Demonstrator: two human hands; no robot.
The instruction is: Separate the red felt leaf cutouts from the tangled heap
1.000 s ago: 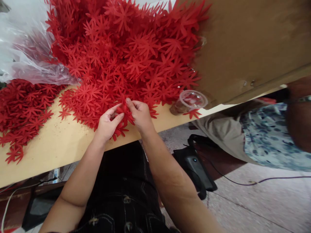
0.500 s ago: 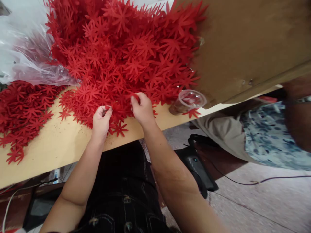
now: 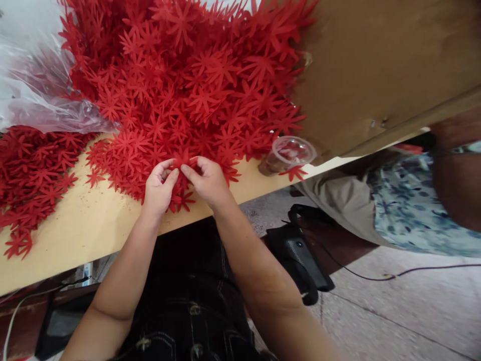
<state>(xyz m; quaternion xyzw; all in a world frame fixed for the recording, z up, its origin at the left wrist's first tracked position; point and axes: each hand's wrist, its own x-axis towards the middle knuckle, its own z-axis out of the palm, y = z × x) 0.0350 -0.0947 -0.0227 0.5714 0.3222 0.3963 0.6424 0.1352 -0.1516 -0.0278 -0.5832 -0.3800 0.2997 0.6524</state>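
Between my two hands is a red star-shaped flower piece (image 3: 183, 159), pinched from both sides near the table's front edge. My left hand (image 3: 161, 186) has thumb and fingers closed on its left part. Thumb and forefinger of my right hand (image 3: 207, 180) close on its right part. Just beyond and beneath them spreads a large heap of the same red flower pieces (image 3: 161, 100). Where the held piece ends and the heap starts is hard to make out.
A clear plastic cup (image 3: 287, 155) with small contents stands right of the heap. A smaller red heap (image 3: 33, 170) and a clear plastic bag (image 3: 56, 108) lie left. Behind the cup is a brown board (image 3: 376, 75). Another person in a patterned garment (image 3: 402, 200) sits at right.
My right hand has moved left to meet my left hand, and the red flower piece is now held between both. The view has shifted slightly.
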